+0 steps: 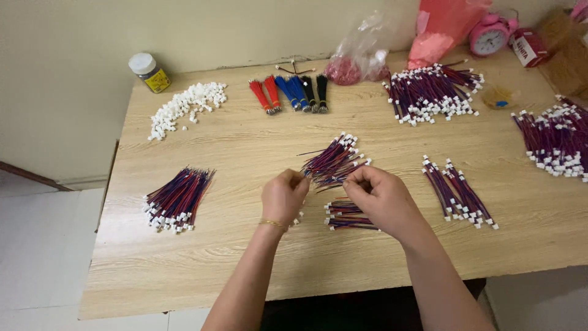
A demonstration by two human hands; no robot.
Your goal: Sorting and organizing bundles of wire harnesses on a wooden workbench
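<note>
Can't really see what the left hand pinches, its fingertips curl over whatever's there. Same with the right hand: its palm covers part of the small wire bundle under it. Far right of the right hand, the big wire pile gets chopped by the frame edge. Up beyond it, the pink clock face is too small to read.

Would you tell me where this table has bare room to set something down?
Free: the near edge of the table, and between the white connector pile and left wire bundle. Crowded: around both hands, the back edge and right side.
</note>
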